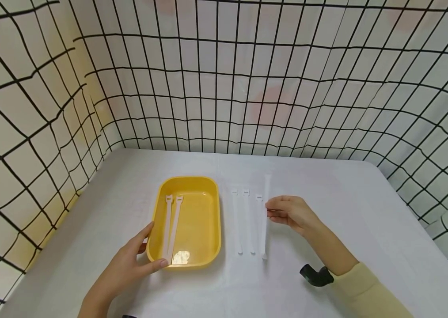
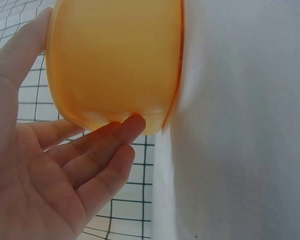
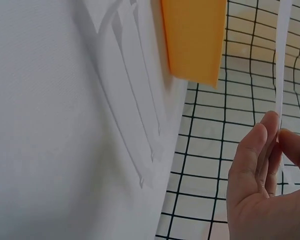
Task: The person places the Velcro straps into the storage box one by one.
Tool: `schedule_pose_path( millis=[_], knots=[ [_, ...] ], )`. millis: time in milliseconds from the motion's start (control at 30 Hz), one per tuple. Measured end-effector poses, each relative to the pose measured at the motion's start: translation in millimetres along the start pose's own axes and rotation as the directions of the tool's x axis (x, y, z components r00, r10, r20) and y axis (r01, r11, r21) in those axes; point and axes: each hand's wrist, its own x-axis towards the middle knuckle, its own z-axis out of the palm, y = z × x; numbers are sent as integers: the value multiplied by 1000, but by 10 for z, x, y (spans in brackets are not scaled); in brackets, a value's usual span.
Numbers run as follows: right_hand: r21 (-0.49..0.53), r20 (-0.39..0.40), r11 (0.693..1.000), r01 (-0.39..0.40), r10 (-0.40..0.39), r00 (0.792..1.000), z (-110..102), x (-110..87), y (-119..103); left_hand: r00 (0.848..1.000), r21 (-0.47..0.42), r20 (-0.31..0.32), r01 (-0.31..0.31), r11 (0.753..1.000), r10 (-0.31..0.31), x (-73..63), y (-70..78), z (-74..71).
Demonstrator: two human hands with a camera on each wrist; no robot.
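My left hand (image 1: 128,260) grips the near left corner of a yellow tray (image 1: 198,225). In the left wrist view its fingertips (image 2: 134,125) touch the outer wall and the thumb lies at the rim. Two white cable straps (image 1: 175,225) with slotted heads lie side by side along the tray's left half. Between thumb and fingers, my right hand (image 1: 291,212) pinches another white cable strap (image 3: 281,65), which is raised upright above the table. Three more white straps (image 1: 249,225) lie in a row on the table, between the tray and my right hand.
A white cloth covers the table (image 1: 367,212). Black wire grid (image 1: 224,79) stands behind it and along both sides, with pale sheeting beyond. A black curved piece (image 1: 316,276) sits at my right wrist, beside the yellow sleeve (image 1: 367,291).
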Motion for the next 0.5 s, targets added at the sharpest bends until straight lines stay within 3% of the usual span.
schedule_pose_path(
  millis=[200, 500],
  knots=[
    [-8, -4, 1000, 5, -5, 1000, 98, 16, -47, 1000, 2, -5, -1, 1000, 1, -4, 3, 7],
    [15, 60, 1000, 12, -12, 998, 258, 78, -107, 1000, 2, -2, 6, 1000, -6, -7, 8, 0]
  ],
)
